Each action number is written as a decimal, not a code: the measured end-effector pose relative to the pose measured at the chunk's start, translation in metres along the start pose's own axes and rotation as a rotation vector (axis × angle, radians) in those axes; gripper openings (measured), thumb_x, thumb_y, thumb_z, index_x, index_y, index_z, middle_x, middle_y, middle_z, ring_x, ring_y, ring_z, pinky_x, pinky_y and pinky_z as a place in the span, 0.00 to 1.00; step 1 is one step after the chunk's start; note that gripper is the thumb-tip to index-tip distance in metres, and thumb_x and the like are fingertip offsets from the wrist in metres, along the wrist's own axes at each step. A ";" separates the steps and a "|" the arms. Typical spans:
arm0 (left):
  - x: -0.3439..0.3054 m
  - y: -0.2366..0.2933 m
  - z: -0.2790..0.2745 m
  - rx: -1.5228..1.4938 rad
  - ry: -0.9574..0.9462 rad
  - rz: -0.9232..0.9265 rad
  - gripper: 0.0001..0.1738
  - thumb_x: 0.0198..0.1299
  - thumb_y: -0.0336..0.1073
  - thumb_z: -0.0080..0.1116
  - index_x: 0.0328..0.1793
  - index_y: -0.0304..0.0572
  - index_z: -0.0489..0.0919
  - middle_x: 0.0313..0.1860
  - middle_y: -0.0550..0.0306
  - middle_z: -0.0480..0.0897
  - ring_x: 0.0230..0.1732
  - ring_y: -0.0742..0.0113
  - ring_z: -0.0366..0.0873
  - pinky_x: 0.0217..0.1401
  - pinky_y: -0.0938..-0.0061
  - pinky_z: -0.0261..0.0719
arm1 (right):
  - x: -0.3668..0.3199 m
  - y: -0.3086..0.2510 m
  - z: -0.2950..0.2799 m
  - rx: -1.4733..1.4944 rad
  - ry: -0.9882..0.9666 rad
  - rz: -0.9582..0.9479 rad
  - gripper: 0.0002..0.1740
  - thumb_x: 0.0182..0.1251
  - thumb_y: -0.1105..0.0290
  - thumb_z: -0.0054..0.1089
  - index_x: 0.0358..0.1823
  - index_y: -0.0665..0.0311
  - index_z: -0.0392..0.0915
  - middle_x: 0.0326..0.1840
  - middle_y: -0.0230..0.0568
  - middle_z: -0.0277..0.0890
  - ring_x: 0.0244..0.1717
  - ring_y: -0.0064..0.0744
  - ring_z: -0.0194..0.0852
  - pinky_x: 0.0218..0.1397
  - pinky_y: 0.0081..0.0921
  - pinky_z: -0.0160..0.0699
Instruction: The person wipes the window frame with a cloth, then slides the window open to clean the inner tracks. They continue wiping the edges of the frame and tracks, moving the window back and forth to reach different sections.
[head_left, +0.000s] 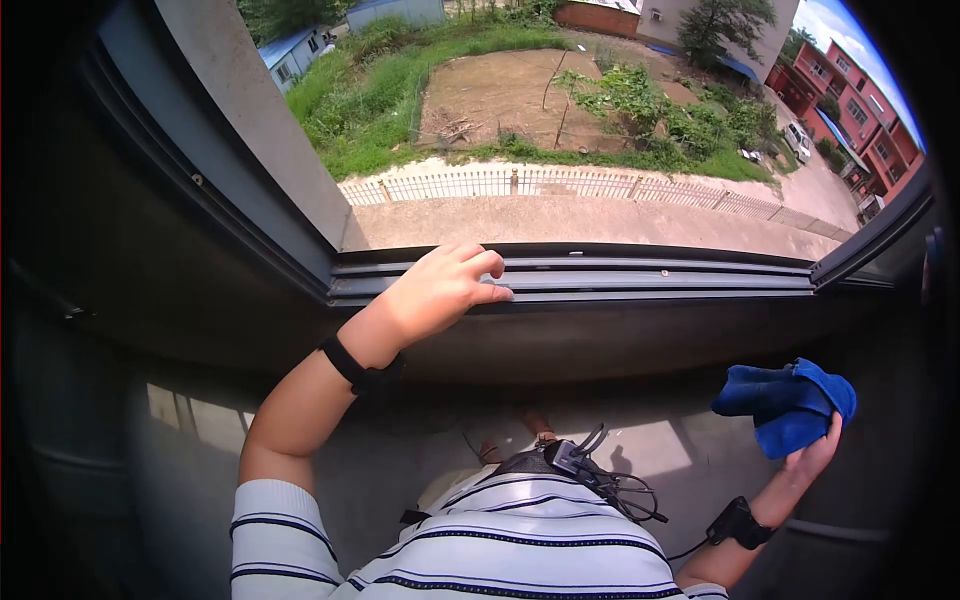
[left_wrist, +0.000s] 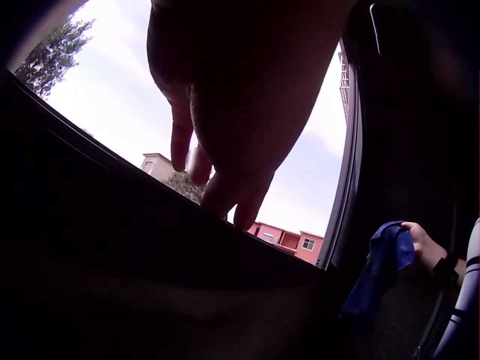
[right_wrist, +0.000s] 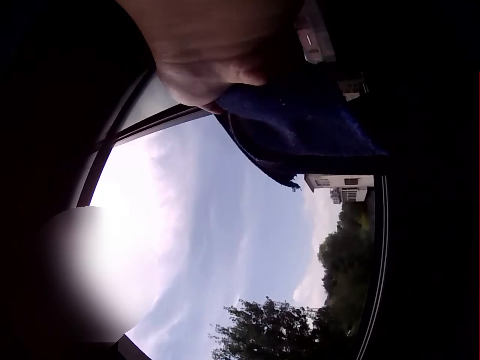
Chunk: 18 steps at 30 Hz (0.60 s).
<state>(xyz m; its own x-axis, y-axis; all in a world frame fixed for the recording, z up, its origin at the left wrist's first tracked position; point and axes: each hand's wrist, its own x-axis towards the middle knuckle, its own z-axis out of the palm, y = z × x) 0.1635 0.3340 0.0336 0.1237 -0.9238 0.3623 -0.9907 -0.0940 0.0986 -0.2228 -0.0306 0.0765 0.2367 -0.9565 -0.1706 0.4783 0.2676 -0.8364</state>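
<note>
My left hand [head_left: 445, 288] rests at the window track [head_left: 600, 278], its fingertips right at the metal rails. In the left wrist view the fingers of that hand [left_wrist: 225, 150] reach down, dark against the sky. Out to the right and away from the window frame, my right hand [head_left: 815, 450] grips a bunched blue cloth [head_left: 785, 405]. Loose folds of the cloth hang past the fingers. The right wrist view has the cloth [right_wrist: 292, 127] drooping below the hand [right_wrist: 217, 67], with most of the fingers hidden.
The open window looks out on a concrete ledge [head_left: 580, 220], with a pale fence [head_left: 520, 184] and a yard beyond. A dark side frame [head_left: 240, 190] rises at the left. Cables [head_left: 625, 490] hang at the person's waist, above the sunlit floor [head_left: 640, 455].
</note>
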 end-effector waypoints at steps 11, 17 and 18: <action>0.029 -0.004 -0.006 0.289 -0.218 0.380 0.08 0.60 0.36 0.56 0.30 0.43 0.81 0.37 0.59 0.74 0.44 0.61 0.72 0.50 0.68 0.73 | -0.041 -0.011 -0.070 0.017 0.163 -0.073 0.27 0.77 0.57 0.36 0.64 0.71 0.70 0.63 0.52 0.74 0.62 0.47 0.74 0.68 0.44 0.73; -0.002 0.007 -0.010 0.441 -0.177 0.209 0.05 0.57 0.35 0.56 0.35 0.43 0.78 0.34 0.58 0.73 0.43 0.63 0.73 0.48 0.68 0.72 | -0.060 -0.020 -0.085 0.015 0.256 -0.127 0.27 0.77 0.57 0.38 0.65 0.71 0.70 0.63 0.51 0.74 0.62 0.47 0.74 0.67 0.44 0.73; -0.013 0.011 -0.021 0.374 -0.173 0.065 0.05 0.56 0.33 0.57 0.37 0.42 0.78 0.33 0.57 0.72 0.42 0.62 0.73 0.47 0.67 0.73 | -0.063 -0.021 -0.092 0.027 0.261 -0.119 0.27 0.77 0.57 0.38 0.65 0.71 0.69 0.63 0.51 0.74 0.62 0.47 0.74 0.67 0.44 0.73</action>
<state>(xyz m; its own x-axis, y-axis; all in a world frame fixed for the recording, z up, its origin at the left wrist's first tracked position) 0.1516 0.3530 0.0490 0.0801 -0.9780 0.1925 -0.9524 -0.1321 -0.2748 -0.3255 0.0133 0.0563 -0.0462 -0.9780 -0.2033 0.5130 0.1514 -0.8450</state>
